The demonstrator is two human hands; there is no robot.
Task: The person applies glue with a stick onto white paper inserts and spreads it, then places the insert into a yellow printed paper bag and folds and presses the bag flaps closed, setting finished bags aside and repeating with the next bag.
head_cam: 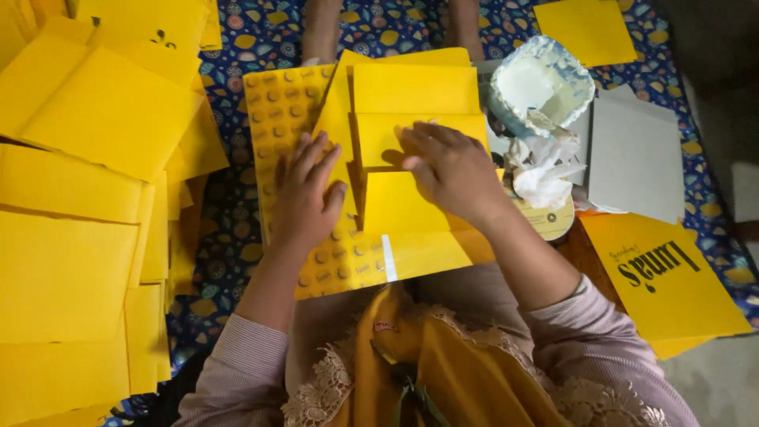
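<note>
A yellow paper sheet [415,119] with folded flaps lies in front of me on a yellow sheet printed with rows of small round marks [277,103]. My left hand [304,194] rests flat on the left flap and the printed sheet, fingers spread. Over the middle fold my right hand [451,170] presses down, fingers curled toward the crease. Neither hand grips anything.
Piles of folded yellow sheets [79,198] fill the left side. A white bowl of paste [541,83], crumpled white tissue [545,178], grey cardboard [636,154] and more yellow sheets [660,277] lie at the right. A blue patterned cloth [229,237] covers the floor.
</note>
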